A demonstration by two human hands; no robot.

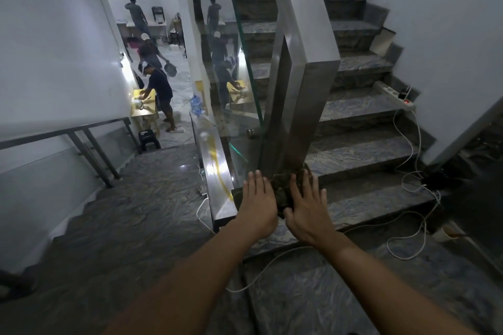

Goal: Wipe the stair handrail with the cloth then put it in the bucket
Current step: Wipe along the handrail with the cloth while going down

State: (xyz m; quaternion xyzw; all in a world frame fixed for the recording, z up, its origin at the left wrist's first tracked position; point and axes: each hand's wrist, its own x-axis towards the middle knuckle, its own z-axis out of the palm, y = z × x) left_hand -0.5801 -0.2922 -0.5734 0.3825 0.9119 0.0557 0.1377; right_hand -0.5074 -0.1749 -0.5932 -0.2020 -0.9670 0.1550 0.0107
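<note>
Got both palms flat, fingers spread: left hand point(258, 202) beside and right hand point(306, 208) pressing the dark cloth point(283, 189) at the steel handrail post point(292, 117) base.

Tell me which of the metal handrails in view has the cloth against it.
The steel handrail post at the foot of the upward flight, where the dark crumpled cloth sits between both hands. The wall-side rail by the downward steps has nothing on it.
</note>
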